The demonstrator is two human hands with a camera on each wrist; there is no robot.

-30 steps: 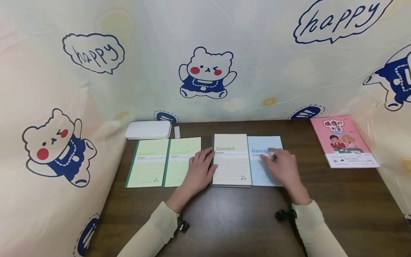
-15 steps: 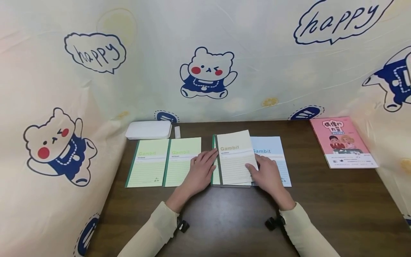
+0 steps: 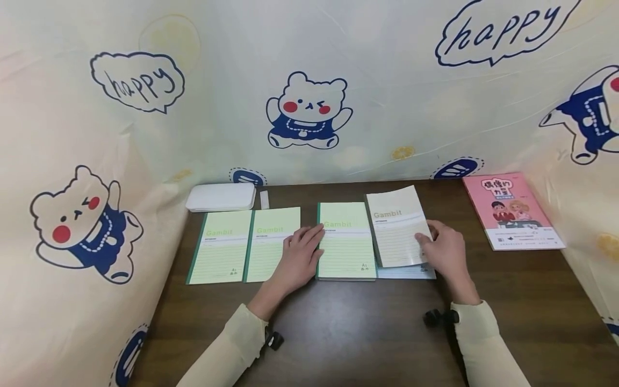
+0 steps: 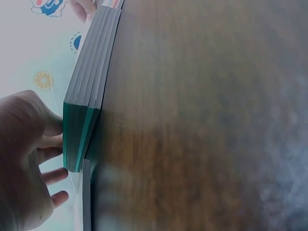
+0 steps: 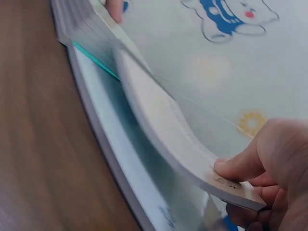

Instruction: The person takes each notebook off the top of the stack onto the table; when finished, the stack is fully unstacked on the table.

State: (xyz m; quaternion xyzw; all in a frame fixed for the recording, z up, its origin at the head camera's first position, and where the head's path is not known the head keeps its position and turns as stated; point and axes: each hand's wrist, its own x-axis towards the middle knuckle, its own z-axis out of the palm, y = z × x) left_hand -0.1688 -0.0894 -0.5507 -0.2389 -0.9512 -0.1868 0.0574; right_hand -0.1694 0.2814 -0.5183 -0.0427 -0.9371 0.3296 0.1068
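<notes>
Dark table [image 3: 367,333], beige notebook [image 3: 396,228] in right hand [image 3: 447,252]

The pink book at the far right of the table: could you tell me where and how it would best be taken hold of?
Probably its near right corner, coming from the right. The pink book lies flat and alone on the table, so a thumb could slide under that free edge; the right hand, now holding the beige notebook, is closest.

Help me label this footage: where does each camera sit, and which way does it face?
Head: looks forward and down at the table; both sleeves, left hand and right hand show.
Left wrist: low, along the tabletop at the green stack; left hand's fingers show.
Right wrist: low, under the lifted beige notebook; right hand's fingers show.
Shared: head and right wrist both show the beige notebook.
</notes>
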